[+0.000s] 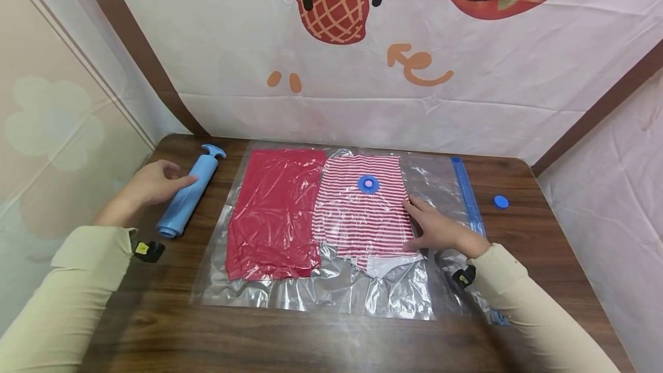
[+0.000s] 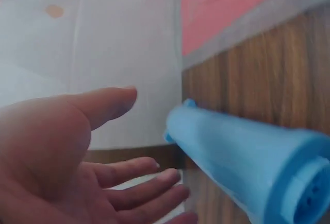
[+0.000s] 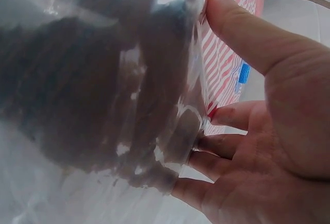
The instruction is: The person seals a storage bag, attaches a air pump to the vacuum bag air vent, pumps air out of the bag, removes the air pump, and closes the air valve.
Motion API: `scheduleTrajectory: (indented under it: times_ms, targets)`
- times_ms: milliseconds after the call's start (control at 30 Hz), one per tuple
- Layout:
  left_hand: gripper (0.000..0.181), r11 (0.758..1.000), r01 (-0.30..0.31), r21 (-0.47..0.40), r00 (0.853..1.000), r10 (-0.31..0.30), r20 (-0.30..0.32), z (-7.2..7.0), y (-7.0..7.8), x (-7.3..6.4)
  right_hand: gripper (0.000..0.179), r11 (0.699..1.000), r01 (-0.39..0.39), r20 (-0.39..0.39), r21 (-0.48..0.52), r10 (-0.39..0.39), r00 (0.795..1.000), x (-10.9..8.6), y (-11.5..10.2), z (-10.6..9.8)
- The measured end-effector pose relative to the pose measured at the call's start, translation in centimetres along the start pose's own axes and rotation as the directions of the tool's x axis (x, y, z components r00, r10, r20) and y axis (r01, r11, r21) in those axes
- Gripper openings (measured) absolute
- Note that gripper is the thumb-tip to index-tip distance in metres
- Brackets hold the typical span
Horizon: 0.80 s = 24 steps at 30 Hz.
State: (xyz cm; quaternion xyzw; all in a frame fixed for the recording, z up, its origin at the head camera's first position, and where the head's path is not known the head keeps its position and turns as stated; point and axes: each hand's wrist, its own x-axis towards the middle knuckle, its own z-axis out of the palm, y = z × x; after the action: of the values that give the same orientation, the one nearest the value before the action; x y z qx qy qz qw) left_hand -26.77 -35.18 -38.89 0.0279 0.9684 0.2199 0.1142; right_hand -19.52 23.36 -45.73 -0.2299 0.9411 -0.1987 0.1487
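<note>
A clear plastic vacuum bag (image 1: 305,298) lies flat on the table, holding a folded red garment (image 1: 279,206) and a red-and-white striped garment (image 1: 357,217). On top of the stripes sits the bag's round blue valve (image 1: 368,184), its cap off. My right hand (image 1: 432,226) rests on the bag at the striped garment's right edge, thumb and fingers spread; in the right wrist view its fingertips (image 3: 221,116) touch the plastic. To the left lies a light blue hand pump (image 1: 189,197) with a T-shaped handle. Beside it hovers my left hand (image 1: 157,182), fingers spread and nothing held.
A small blue cap (image 1: 500,201) lies on the wooden table (image 1: 311,344) right of the bag. The bag's blue zip strip (image 1: 468,194) runs along its right side. Printed cloth (image 1: 331,114) walls the table's back, with more cloth at both sides.
</note>
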Motion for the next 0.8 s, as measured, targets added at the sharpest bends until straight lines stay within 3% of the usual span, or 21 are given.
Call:
scheduleTrajectory:
  times_ms: [233,333,433,500,600,700,800]
  targets:
    - [0.074,0.985,-0.157,-0.064,0.986,0.153,-0.064,0.5,4.0,-0.5,0.104,1.000,0.005,-0.002,0.004,-0.005,1.000,-0.1,0.0,-0.1]
    - [0.069,0.965,-0.252,-0.074,0.965,0.245,-0.089,1.2,6.2,-0.8,0.105,1.000,0.005,-0.003,0.010,-0.005,1.000,-0.2,0.1,0.0]
    - [0.065,0.937,-0.338,-0.090,0.940,0.332,-0.076,2.1,8.6,-1.4,0.105,1.000,0.007,-0.007,0.015,-0.007,1.000,-0.2,0.2,0.0]
    - [0.065,0.921,-0.376,-0.099,0.927,0.372,-0.058,2.9,10.0,-1.8,0.105,1.000,0.011,-0.010,0.016,-0.011,1.000,-0.3,0.2,0.0]
    - [0.066,0.910,-0.398,-0.118,0.917,0.397,-0.026,4.4,11.8,-2.3,0.105,1.000,0.017,-0.016,0.020,-0.016,1.000,-0.3,0.2,0.0]
    - [0.069,0.905,-0.408,-0.120,0.912,0.410,-0.006,6.3,12.8,-2.1,0.105,1.000,0.021,-0.021,0.018,-0.021,1.000,-0.3,0.2,0.0]
    - [0.074,0.892,-0.442,-0.095,0.895,0.445,0.008,8.6,13.1,-1.7,0.105,1.000,0.019,-0.020,0.016,-0.019,1.000,-0.3,0.2,0.0]
